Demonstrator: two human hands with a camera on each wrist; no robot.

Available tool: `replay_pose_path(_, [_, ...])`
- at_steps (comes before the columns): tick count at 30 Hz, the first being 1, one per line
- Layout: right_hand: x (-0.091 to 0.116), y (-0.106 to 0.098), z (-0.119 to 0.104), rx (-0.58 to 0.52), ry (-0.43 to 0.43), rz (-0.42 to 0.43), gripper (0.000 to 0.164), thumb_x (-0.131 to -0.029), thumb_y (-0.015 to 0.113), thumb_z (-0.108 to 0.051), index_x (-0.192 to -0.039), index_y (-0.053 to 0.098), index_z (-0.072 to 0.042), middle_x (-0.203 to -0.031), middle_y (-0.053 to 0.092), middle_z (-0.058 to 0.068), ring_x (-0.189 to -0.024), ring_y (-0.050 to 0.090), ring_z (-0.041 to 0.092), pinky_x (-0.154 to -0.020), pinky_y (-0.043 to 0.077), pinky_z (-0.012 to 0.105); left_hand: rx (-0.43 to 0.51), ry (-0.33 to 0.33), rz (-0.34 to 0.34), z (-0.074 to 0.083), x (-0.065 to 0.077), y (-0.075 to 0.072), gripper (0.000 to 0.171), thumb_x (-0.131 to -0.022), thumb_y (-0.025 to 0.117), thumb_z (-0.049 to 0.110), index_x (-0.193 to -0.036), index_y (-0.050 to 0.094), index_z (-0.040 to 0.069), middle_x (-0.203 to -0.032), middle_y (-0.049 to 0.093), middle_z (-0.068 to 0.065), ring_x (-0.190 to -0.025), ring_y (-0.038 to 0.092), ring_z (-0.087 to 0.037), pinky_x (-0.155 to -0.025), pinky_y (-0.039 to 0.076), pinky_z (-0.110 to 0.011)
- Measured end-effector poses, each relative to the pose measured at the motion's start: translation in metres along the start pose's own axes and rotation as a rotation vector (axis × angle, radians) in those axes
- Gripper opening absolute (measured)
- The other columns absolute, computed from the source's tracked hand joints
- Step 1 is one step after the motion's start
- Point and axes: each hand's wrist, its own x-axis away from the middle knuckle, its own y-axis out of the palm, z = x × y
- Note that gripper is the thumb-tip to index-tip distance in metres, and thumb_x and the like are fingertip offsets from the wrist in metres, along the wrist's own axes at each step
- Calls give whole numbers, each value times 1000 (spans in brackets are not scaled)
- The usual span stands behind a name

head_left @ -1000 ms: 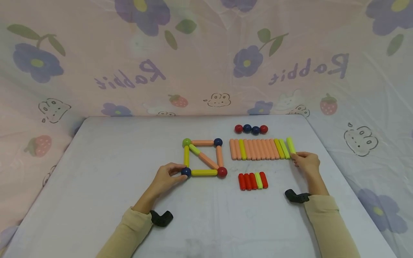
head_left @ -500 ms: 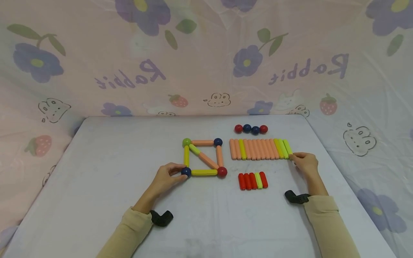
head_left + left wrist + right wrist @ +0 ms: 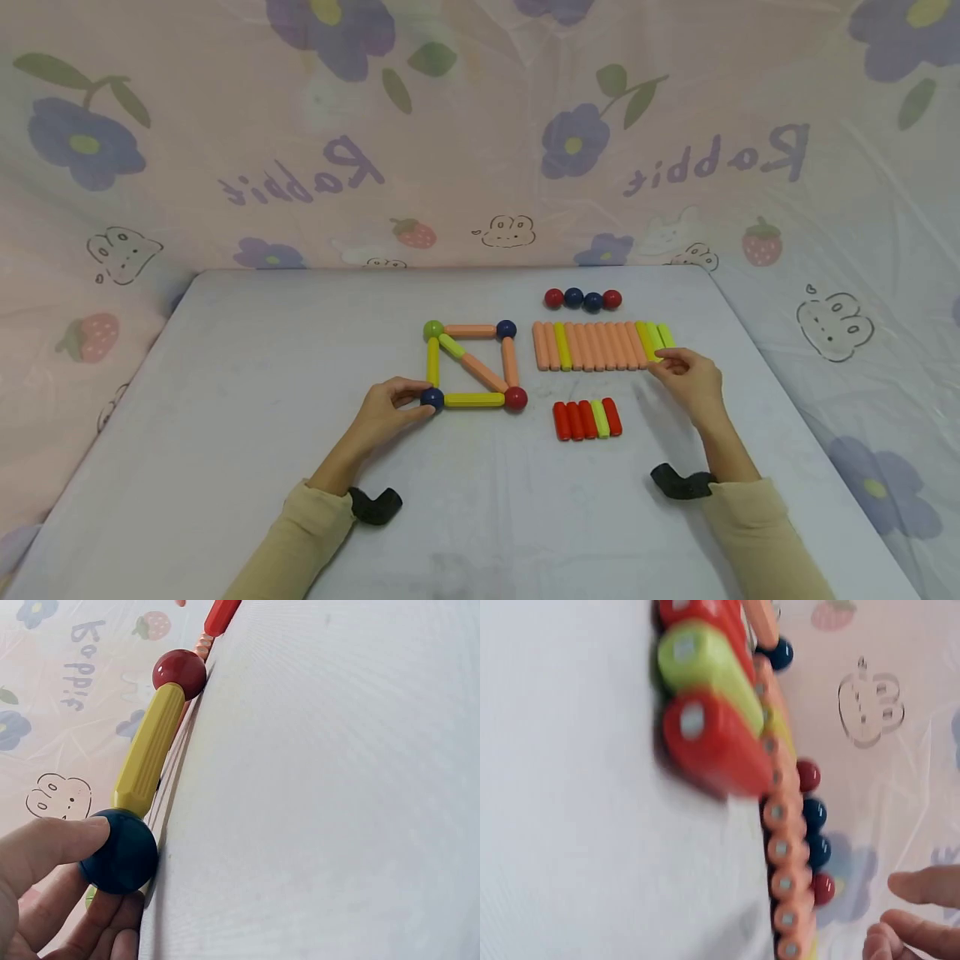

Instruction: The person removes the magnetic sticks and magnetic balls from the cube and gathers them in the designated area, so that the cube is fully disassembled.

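Note:
My left hand pinches a dark blue ball between thumb and fingers, at the near left corner of a flat square frame. Yellow sticks and orange sticks form its sides. A green ball, another blue ball and a red ball mark the other corners, and a two-piece diagonal stick crosses inside. My right hand hovers at the right end of a row of sticks, covering its last lower ends. In the right wrist view thumb and fingertip stand apart with nothing between.
Behind the stick row lie loose red and blue balls. In front of it sits a short row of red sticks with one lime stick among them. A patterned curtain rises behind the white table.
My right hand set the last lime stick against the row's right end, released it, then shifted left and toward me. The left hand stayed on the blue ball.

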Motion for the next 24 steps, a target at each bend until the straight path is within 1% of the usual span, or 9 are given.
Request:
replay_pose_path(3, [10, 9, -13, -17, -87, -31, 33, -90, 68, -16, -112, 65, 8, -95, 68, 25, -72, 53, 1, -57, 45, 7, 9, -3, 6, 0, 0, 0, 38, -86, 70, 5, -122, 61, -4, -125, 61, -24, -122, 59, -36, -106, 50, -39])
replay_pose_path(6, [19, 19, -26, -42, -147, -69, 31, -90, 67, -16, -112, 65, 6, -97, 69, 24, -81, 62, 17, -62, 45, 4, 6, 2, 8, -1, 0, 0, 38, -86, 70, 5, -122, 61, -4, -125, 61, -24, -121, 59, -36, -105, 50, -39])
replay_pose_path(9, [27, 32, -37, -75, -209, -114, 28, -89, 68, -12, -111, 65, 5, -97, 69, 23, -88, 65, 29, -66, 46, 3, -1, 0, 10, -2, 0, 0, 38, -86, 70, 5, -122, 61, -4, -125, 61, -24, -121, 59, -36, -105, 50, -38])
replay_pose_path(12, [36, 46, -48, -111, -274, -160, 25, -87, 69, -9, -108, 66, 4, -96, 70, 19, -89, 65, 30, -69, 48, 6, -6, -3, 14, -2, 0, -1, 38, -86, 70, 5, -122, 61, -4, -125, 61, -24, -121, 59, -36, -105, 50, -39])
replay_pose_path(15, [44, 60, -58, -125, -334, -193, 25, -85, 72, -9, -106, 67, 4, -95, 71, 16, -87, 65, 27, -68, 52, 10, -4, -5, 18, -2, -1, -1, 37, -86, 70, 5, -121, 61, -4, -125, 61, -23, -121, 59, -36, -105, 50, -39])
replay_pose_path(18, [50, 71, -67, -145, -363, -221, 24, -84, 73, -8, -104, 67, 3, -94, 71, 15, -84, 65, 24, -68, 54, 13, -2, 2, 17, -3, -2, -1, 37, -86, 71, 5, -121, 62, -4, -125, 61, -23, -121, 59, -36, -105, 50, -39])
replay_pose_path(20, [52, 77, -73, -169, -358, -246, 24, -83, 74, -9, -104, 67, 3, -94, 71, 14, -84, 65, 23, -69, 56, 14, 4, 7, 14, -4, -2, -1, 37, -86, 71, 5, -121, 62, -4, -125, 61, -24, -121, 59, -36, -105, 50, -38])
replay_pose_path(24, [56, 89, -85, -204, -297, -320, 28, -83, 74, -12, -106, 67, 2, -97, 71, 15, -86, 66, 23, -74, 60, 23, -1, 20, 8, -4, -2, 0, 37, -86, 71, 6, -120, 62, -5, -125, 61, -24, -121, 60, -36, -104, 51, -37])
